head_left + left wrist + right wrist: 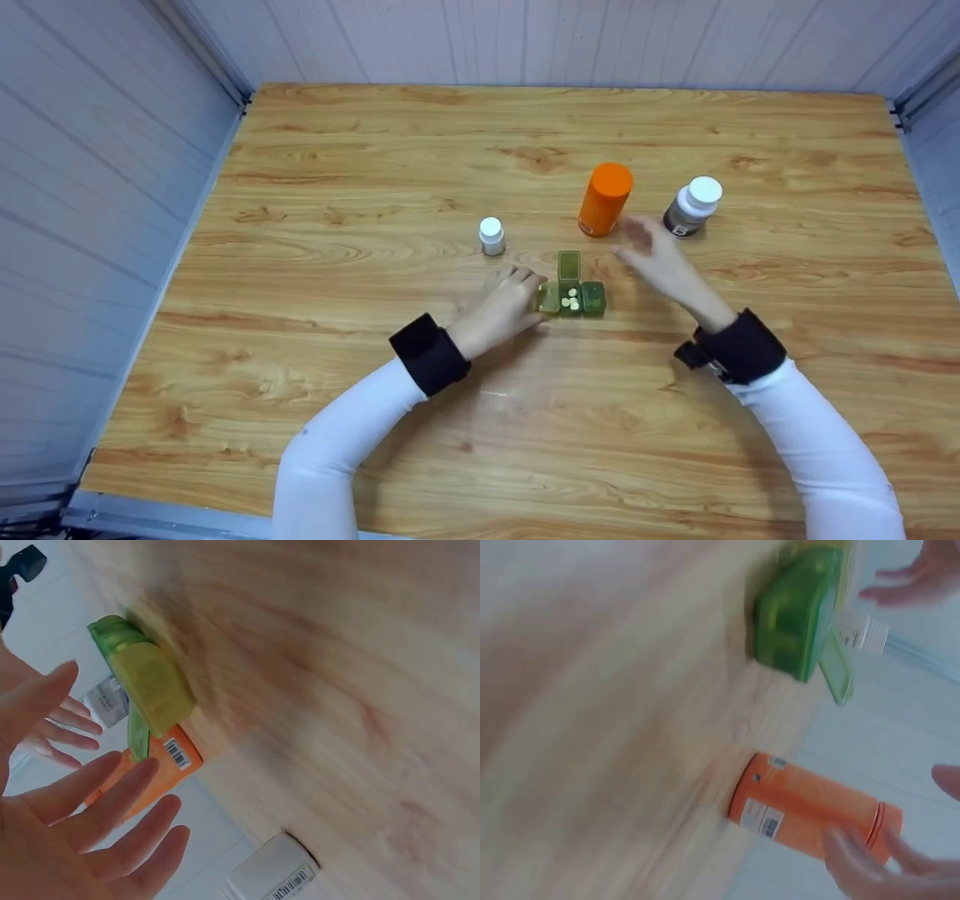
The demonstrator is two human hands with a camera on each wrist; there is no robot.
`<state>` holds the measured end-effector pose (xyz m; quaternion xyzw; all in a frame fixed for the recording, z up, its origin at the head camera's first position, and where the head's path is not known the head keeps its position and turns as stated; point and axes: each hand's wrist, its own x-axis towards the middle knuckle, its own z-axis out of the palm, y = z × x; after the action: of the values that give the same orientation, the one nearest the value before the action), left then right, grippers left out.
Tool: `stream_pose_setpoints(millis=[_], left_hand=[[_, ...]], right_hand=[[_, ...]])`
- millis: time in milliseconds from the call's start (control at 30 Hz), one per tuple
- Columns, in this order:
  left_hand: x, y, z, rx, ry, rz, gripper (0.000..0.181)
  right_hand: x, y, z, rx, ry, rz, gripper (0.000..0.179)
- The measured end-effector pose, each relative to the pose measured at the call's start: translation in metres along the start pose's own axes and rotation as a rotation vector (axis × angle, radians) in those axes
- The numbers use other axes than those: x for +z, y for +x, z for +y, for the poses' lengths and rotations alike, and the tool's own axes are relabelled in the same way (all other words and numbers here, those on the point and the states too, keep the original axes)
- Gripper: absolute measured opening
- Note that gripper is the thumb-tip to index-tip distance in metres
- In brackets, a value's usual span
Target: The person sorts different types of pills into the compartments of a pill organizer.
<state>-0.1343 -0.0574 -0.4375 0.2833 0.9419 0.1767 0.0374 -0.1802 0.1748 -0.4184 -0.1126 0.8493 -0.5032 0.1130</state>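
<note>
A small green pill organizer [593, 298] lies on the table in the head view. Its middle lid [569, 266] stands open, and several pale tablets [571, 303] lie in that compartment. Just left of the organizer is my left hand [499, 304]; in the left wrist view its fingers are spread and loosely bent, with nothing held. My right hand [660, 259], slightly blurred, hovers to the right of the organizer with nothing in it. Nearest to it are an orange bottle [601, 206] and a white-capped bottle with a dark label [691, 207].
A small white bottle [491, 236] stands behind my left hand, left of the orange bottle. All of these are on a wood-grain table [337, 187]. Pale panelled walls [487, 41] border its back and sides.
</note>
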Motion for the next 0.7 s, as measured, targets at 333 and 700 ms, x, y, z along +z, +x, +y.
stream_pose_setpoints(millis=[333, 700], left_hand=[[0.010, 0.015, 0.001, 0.015, 0.055, -0.049, 0.028], [0.011, 0.016, -0.002, 0.020, -0.016, -0.056, 0.022]], right_hand=[[0.025, 0.000, -0.001, 0.065, -0.108, -0.405, 0.064], [0.033, -0.021, -0.007, -0.071, -0.232, -0.286, 0.049]])
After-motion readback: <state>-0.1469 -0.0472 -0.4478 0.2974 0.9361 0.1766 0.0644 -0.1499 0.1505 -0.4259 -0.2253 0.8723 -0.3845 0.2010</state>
